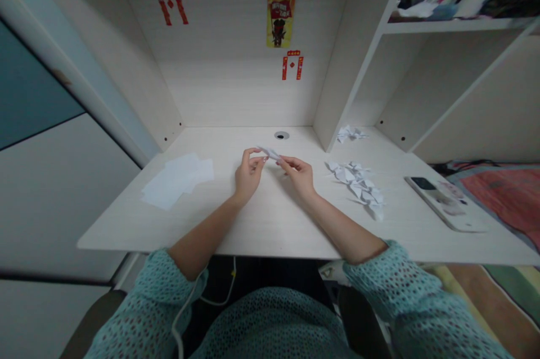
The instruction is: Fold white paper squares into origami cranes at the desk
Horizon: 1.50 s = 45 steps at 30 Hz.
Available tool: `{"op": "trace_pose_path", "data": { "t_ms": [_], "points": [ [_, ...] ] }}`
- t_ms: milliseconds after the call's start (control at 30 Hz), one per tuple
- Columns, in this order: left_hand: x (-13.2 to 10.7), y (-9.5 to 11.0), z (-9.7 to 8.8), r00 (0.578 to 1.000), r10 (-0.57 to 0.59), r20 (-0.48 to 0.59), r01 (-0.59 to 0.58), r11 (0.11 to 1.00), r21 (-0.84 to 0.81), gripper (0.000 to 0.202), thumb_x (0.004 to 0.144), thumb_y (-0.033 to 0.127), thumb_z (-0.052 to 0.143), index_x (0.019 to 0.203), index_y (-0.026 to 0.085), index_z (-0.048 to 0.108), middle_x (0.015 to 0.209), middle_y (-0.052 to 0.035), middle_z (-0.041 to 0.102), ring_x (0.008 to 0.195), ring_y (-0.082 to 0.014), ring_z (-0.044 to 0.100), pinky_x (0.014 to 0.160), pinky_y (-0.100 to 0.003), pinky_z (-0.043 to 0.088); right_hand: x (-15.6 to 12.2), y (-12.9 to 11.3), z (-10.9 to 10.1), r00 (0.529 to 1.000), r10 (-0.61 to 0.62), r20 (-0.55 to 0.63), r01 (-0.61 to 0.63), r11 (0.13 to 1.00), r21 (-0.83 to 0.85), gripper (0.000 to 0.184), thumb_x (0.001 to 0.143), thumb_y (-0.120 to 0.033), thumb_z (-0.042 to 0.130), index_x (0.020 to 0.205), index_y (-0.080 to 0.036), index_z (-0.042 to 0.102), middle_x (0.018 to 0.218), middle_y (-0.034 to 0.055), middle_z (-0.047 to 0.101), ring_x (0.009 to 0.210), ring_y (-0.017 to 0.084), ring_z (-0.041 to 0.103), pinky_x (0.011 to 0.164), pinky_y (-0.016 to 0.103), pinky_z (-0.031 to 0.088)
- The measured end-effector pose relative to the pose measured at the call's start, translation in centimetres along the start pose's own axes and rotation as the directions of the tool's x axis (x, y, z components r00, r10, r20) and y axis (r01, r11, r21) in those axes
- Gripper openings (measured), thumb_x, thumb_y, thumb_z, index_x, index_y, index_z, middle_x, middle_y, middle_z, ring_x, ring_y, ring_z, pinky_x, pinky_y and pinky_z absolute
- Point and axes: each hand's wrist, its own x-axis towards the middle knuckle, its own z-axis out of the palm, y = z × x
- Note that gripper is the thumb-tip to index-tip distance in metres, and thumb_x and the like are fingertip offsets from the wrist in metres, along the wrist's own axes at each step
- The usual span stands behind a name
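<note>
Above the middle of the desk, a small folded piece of white paper [270, 153] is held between my two hands. My left hand [248, 174] pinches its left side with thumb and fingers. On the right side, the fingertips of my right hand [298, 174] grip the same paper. Its exact folded shape is too small to make out. Flat white paper sheets [179, 179] lie overlapping on the desk to the left. To the right of my right hand is a heap of folded white paper pieces [358, 183], pointed and creased.
More folded paper pieces [351, 134] sit at the back right beside the upright divider [352, 66]. A phone in a pale case [445, 204] lies on the desk [261, 235] at right. A cable hole [282, 135] is near the back panel. A white cord [179, 319] hangs by my left sleeve.
</note>
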Motion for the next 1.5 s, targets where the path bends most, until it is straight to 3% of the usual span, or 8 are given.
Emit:
{"op": "trace_pose_path", "data": {
  "t_ms": [233, 300, 400, 500, 667, 767, 1167, 1500],
  "points": [
    [-0.2, 0.7, 0.3, 0.998, 0.043, 0.05, -0.039, 0.997, -0.071, 0.064, 0.078, 0.029, 0.062, 0.135, 0.026, 0.033, 0.086, -0.0034, 0.07, 0.08, -0.0156, 0.067, 0.079, -0.03, 0.051, 0.2, -0.3, -0.5, 0.95, -0.312, 0.004, 0.304, 0.923, -0.234, 0.018, 0.073, -0.037, 0.067, 0.08, -0.022, 0.074, 0.084, 0.0062, 0.07, 0.074, 0.016, 0.061, 0.058, 0.027, 0.043],
    [0.0, 0.6, 0.3, 0.997, 0.057, 0.047, -0.054, 0.997, -0.057, 0.061, 0.076, 0.028, 0.064, 0.132, 0.025, 0.04, 0.088, -0.0035, 0.07, 0.081, -0.0155, 0.067, 0.079, -0.029, 0.051, 0.1, -0.4, -0.5, 0.932, -0.361, 0.026, 0.356, 0.902, -0.244, 0.016, 0.073, -0.036, 0.067, 0.08, -0.023, 0.074, 0.083, 0.0058, 0.069, 0.076, 0.016, 0.061, 0.058, 0.027, 0.044],
    [0.3, 0.4, 0.1, 0.997, 0.065, 0.045, -0.063, 0.997, -0.033, 0.035, 0.076, 0.03, 0.064, 0.11, 0.022, 0.061, 0.094, -0.0048, 0.069, 0.083, -0.0157, 0.066, 0.079, -0.028, 0.051, 0.0, -0.6, -0.5, 0.914, -0.402, 0.05, 0.402, 0.886, -0.232, 0.015, 0.073, -0.036, 0.068, 0.081, -0.025, 0.074, 0.084, 0.0056, 0.069, 0.079, 0.017, 0.061, 0.06, 0.028, 0.045],
    [0.4, 0.2, 0.0, 0.997, 0.059, 0.049, -0.057, 0.997, -0.047, 0.023, 0.077, 0.032, 0.062, 0.096, 0.02, 0.067, 0.1, -0.0057, 0.069, 0.085, -0.016, 0.066, 0.082, -0.029, 0.051, 0.1, -0.6, -0.5, 0.925, -0.376, 0.065, 0.381, 0.902, -0.204, 0.016, 0.071, -0.037, 0.069, 0.081, -0.025, 0.074, 0.085, 0.0054, 0.069, 0.078, 0.017, 0.061, 0.061, 0.028, 0.045],
    [0.2, 0.4, -0.1, 0.997, 0.07, 0.012, -0.07, 0.997, 0.012, 0.02, 0.076, 0.032, 0.063, 0.091, 0.021, 0.069, 0.097, -0.0038, 0.07, 0.085, -0.0158, 0.065, 0.083, -0.03, 0.051, 0.3, -0.1, -0.5, 0.971, -0.209, 0.114, 0.222, 0.967, -0.126, 0.025, 0.066, -0.04, 0.072, 0.084, -0.023, 0.074, 0.087, 0.0051, 0.072, 0.066, 0.015, 0.059, 0.062, 0.028, 0.045],
    [0.1, 0.6, -0.2, 0.995, 0.1, 0.006, -0.1, 0.993, 0.065, 0.017, 0.077, 0.032, 0.062, 0.088, 0.022, 0.07, 0.094, -0.0023, 0.07, 0.082, -0.0151, 0.065, 0.081, -0.029, 0.051, 0.5, 0.2, -0.5, 0.981, -0.162, 0.11, 0.172, 0.98, -0.095, 0.027, 0.066, -0.043, 0.071, 0.083, -0.022, 0.074, 0.086, 0.0056, 0.073, 0.071, 0.018, 0.062, 0.066, 0.03, 0.047],
    [0.5, 0.6, -0.4, 0.999, 0.05, 0.018, -0.049, 0.998, -0.044, 0.014, 0.072, 0.031, 0.067, 0.078, 0.02, 0.071, 0.082, -0.0032, 0.071, 0.08, -0.0177, 0.066, 0.084, -0.033, 0.05, 0.3, -0.8, -0.8, 0.978, -0.164, 0.126, 0.179, 0.977, -0.116, 0.022, 0.064, -0.042, 0.072, 0.075, -0.023, 0.074, 0.08, 0.0056, 0.073, 0.077, 0.021, 0.064, 0.073, 0.033, 0.047],
    [0.4, 0.4, 0.5, 0.997, -0.042, -0.067, 0.029, 0.983, -0.181, 0.017, 0.069, 0.031, 0.07, 0.079, 0.017, 0.071, 0.084, -0.0047, 0.071, 0.082, -0.0177, 0.066, 0.084, -0.033, 0.051, 0.3, -0.7, -0.5, 0.98, -0.142, 0.136, 0.145, 0.989, -0.012, 0.023, 0.064, -0.041, 0.073, 0.077, -0.023, 0.074, 0.084, 0.0051, 0.072, 0.076, 0.019, 0.064, 0.071, 0.031, 0.046]
  ]
}}
